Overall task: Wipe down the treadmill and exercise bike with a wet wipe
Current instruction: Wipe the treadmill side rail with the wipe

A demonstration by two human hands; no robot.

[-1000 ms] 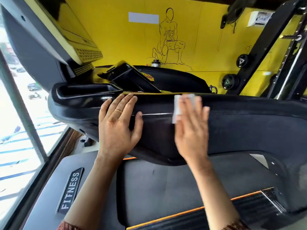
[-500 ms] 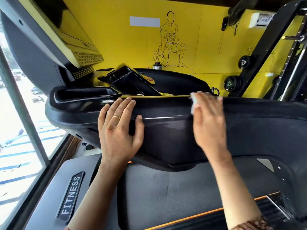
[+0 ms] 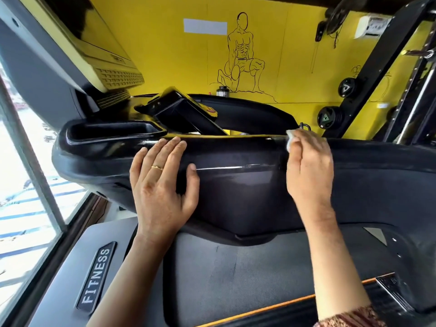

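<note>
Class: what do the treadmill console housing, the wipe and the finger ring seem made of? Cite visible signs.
Console housing: probably moulded plastic, dark semi-gloss; curved shape, light streaks. Wipe: thin white, likely nonwoven; bunched under the right hand. Ring: seemingly gold-coloured metal; glints on the left hand.

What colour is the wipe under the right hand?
White; the head view shows the wet wipe under the right hand.

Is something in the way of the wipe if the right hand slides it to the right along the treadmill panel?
Nothing visible lies on the panel to the right of the wipe under the right hand. Only a small metal ring stands just behind the top edge, beside the wipe.
</note>
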